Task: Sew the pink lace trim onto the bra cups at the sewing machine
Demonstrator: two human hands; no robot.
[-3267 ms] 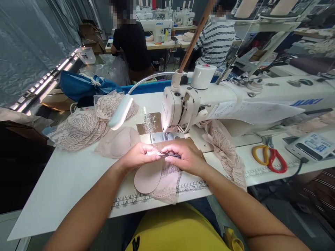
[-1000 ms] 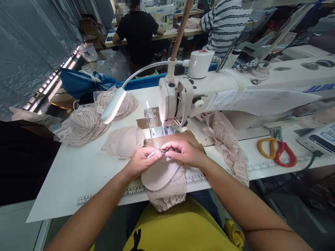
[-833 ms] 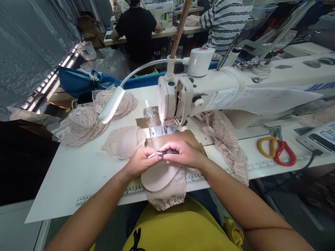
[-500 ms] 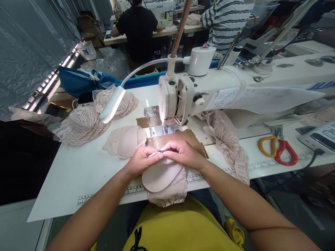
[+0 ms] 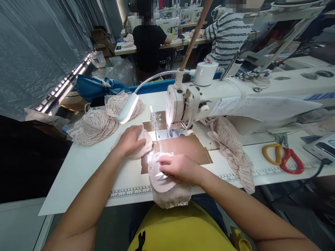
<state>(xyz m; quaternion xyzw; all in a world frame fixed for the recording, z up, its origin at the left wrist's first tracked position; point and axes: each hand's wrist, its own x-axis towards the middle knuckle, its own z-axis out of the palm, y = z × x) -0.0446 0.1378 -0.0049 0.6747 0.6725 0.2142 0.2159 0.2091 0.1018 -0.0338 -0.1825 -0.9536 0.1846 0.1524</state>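
My left hand (image 5: 130, 141) is on a beige lace bra cup (image 5: 145, 148) left of the needle area, with its fingers over the top and the thumb along the near side. Most of that cup is hidden under the hand. My right hand (image 5: 179, 168) is closed around small thread snips (image 5: 162, 176), whose pointed metal blades stick out to the left. Under the blades lies a second bra cup (image 5: 162, 188), smooth side up, with lace (image 5: 174, 198) hanging over the table's front edge.
A white sewing machine (image 5: 180, 104) stands behind my hands, a lamp (image 5: 128, 109) to its left. Stacked lace cups (image 5: 92, 127) lie at left. Lace fabric (image 5: 232, 150) and red-and-yellow-handled scissors (image 5: 284, 158) lie at right. Two people sit at a table (image 5: 125, 51) beyond.
My hands have moved apart. The left let go of the near cup and went left onto the other one. The right stayed over the near cup with the snips, whose blades now show.
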